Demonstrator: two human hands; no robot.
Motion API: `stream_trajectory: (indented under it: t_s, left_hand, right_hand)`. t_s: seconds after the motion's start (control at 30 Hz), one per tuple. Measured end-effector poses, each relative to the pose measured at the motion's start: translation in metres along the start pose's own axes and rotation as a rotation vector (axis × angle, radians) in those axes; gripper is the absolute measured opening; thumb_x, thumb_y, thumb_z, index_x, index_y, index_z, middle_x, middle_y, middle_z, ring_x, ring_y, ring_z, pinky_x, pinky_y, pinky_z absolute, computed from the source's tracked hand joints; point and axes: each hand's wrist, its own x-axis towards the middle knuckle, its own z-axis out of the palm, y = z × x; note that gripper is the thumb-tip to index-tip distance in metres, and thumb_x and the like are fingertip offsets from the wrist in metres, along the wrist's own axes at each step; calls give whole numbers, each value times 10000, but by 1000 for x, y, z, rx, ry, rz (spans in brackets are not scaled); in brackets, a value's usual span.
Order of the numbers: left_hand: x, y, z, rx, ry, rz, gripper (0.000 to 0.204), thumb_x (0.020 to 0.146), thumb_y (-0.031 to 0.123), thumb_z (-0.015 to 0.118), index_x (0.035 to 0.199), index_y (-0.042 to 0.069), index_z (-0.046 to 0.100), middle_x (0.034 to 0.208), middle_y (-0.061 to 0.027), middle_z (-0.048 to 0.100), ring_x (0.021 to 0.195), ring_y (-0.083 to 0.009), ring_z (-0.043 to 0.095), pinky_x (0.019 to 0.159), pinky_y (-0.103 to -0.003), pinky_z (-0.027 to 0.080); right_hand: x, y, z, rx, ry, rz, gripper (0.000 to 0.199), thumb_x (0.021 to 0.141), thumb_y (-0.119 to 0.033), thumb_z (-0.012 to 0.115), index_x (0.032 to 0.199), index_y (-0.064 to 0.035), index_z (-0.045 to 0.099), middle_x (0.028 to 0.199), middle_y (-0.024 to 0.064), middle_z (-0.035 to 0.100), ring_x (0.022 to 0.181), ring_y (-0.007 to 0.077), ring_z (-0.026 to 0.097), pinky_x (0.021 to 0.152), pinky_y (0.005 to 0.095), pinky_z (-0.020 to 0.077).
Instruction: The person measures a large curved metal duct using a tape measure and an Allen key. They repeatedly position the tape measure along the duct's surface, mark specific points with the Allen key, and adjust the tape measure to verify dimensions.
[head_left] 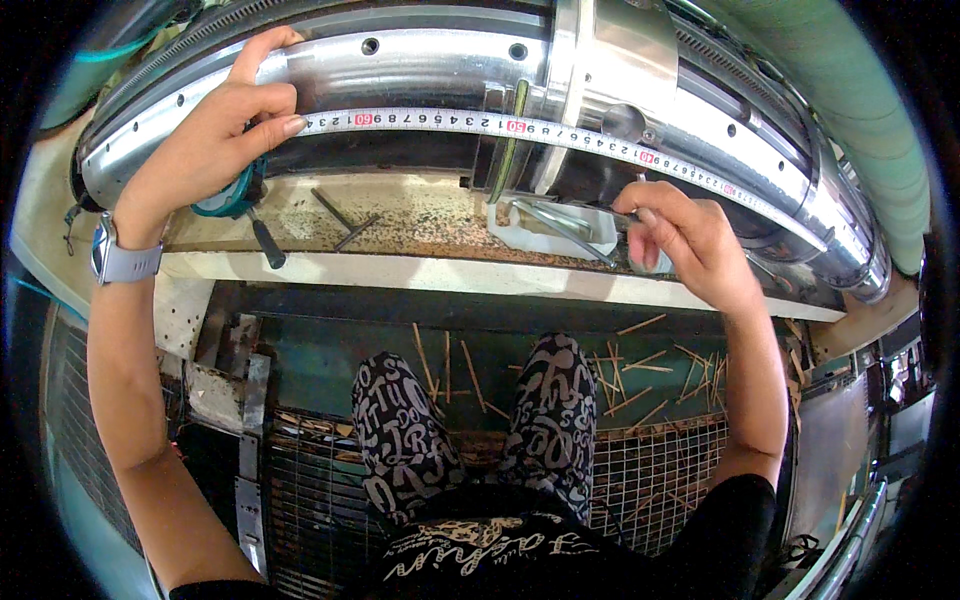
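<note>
A steel roller (420,65) with bolt holes runs across the far side. The white blade of a tape measure (440,122) lies along it, slanting down to the right. At the left end of the blade, my left hand (225,125) grips the tape measure, its thumb on the blade and its index finger stretched onto the roller. Beneath that hand shows part of the teal case (240,195). My right hand (690,235) is just below the blade near a metal collar (615,50), fingers pinched together around a small thin item too hidden to name.
On the ledge (400,268) below the roller are a white plastic tray (505,240) with metal rods and a dark T-shaped tool (345,218). Thin wooden sticks (630,375) lie scattered under the ledge, beside metal grating (650,470). A green roller (850,110) stands at the right.
</note>
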Motion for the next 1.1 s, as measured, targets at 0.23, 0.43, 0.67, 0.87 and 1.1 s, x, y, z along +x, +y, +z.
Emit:
stream_trajectory:
  t_s: [0.23, 0.43, 0.67, 0.87, 1.1]
  left_hand:
    - [2, 3, -2, -32, -37, -66, 233, 879, 118, 537, 703, 28, 413, 1363, -158, 286, 1023, -191, 418, 836, -328, 359]
    - [0, 2, -1, 21, -26, -52, 235, 870, 112, 538, 695, 27, 405, 1421, -162, 238, 980, -181, 439, 857, -313, 362]
    - [-1, -1, -1, -7, -30, -65, 234, 870, 110, 539, 694, 34, 405, 1403, -154, 261, 904, -163, 435, 837, -310, 365]
    - [-1, -2, -1, 45, -34, -35, 223, 874, 103, 534, 700, 40, 409, 1401, -145, 257, 866, -158, 419, 812, -298, 369]
    - [0, 2, 0, -67, -19, -106, 219, 866, 95, 533, 700, 36, 402, 1397, -144, 260, 819, -152, 412, 790, -297, 372]
  right_hand:
    - [17, -2, -23, -501, -74, -347, 263, 832, -139, 569, 1093, -120, 547, 762, 116, 634, 680, 293, 621, 588, 372, 478]
    - [23, -24, -33, -964, -230, -424, 262, 735, -111, 574, 996, -118, 556, 699, 44, 586, 644, 238, 610, 518, 351, 486]
    - [41, -26, -37, -1102, -122, -790, 248, 629, -216, 631, 826, -97, 541, 794, 14, 478, 840, 181, 540, 641, 287, 488]
    - [59, -18, -42, -1072, -156, -1028, 288, 592, -290, 641, 759, -101, 503, 821, 21, 477, 893, 192, 511, 794, 302, 450]
    - [65, -8, -45, -1109, -227, -1045, 309, 612, -346, 623, 724, -108, 462, 787, 18, 470, 853, 197, 500, 824, 316, 434]
